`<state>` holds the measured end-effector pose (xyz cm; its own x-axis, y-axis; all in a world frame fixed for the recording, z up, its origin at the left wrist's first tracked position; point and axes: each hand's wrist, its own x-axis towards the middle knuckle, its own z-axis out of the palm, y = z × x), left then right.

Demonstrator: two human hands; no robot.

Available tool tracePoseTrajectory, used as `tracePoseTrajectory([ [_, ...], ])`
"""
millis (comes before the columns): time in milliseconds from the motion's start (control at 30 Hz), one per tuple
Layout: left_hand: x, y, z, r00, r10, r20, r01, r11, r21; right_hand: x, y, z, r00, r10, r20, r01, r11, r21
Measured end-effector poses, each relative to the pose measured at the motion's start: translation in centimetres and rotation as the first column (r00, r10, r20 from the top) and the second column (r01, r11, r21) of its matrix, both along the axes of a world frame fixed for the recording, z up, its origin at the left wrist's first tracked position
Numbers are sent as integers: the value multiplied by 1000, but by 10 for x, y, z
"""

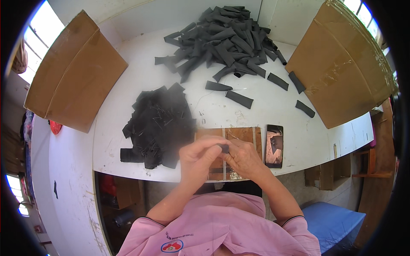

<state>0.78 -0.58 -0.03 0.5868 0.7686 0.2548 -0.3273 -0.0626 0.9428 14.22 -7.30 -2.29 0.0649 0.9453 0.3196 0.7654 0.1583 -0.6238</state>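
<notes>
Close to the table's front edge, my left hand [197, 154] and my right hand [244, 159] meet with bent fingers around a small dark fabric piece [223, 148]. Only a short end of it shows between the fingertips; the rest is hidden. Beneath my hands lies a worn brown board [243, 133] with pale strips. Left of them is a heap of flat black fabric pieces [158, 123] with loose threads. Farther back, a large pile of dark grey fabric tubes [230, 40] covers the table, and several single tubes [239, 99] lie in front of it.
A phone [274, 147] lies right of the board. Tall cardboard panels stand at the left [77, 72] and right [341, 64] of the white table [141, 49]. Below on the right are a blue surface [333, 224] and a cardboard box [329, 174].
</notes>
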Motion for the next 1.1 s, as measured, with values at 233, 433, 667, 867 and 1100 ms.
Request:
tracePoseTrajectory([
  [233, -6, 6, -7, 930, 0, 368, 149, 915, -376, -2, 4, 5, 994, 8, 108, -5, 1000, -25],
  [433, -2, 6, 9, 969, 19, 247, 64, 944, -324, -6, 1, 1, 995, -47, 90, 53, 996, -67],
  [667, 0, 10, 5, 986, 167, 24, -169, 982, 87, -8, 3, -17, 999, -13, -46, 13, 1000, 20],
  [867, -7, 13, -1, 970, 139, 199, -89, 967, -238, -4, 5, 20, 999, 42, 8, -43, 992, 120],
  [1100, -6, 17, -2, 969, 76, 234, -13, 966, -259, -4, 8, 2, 999, 46, 25, -47, 997, 60],
])
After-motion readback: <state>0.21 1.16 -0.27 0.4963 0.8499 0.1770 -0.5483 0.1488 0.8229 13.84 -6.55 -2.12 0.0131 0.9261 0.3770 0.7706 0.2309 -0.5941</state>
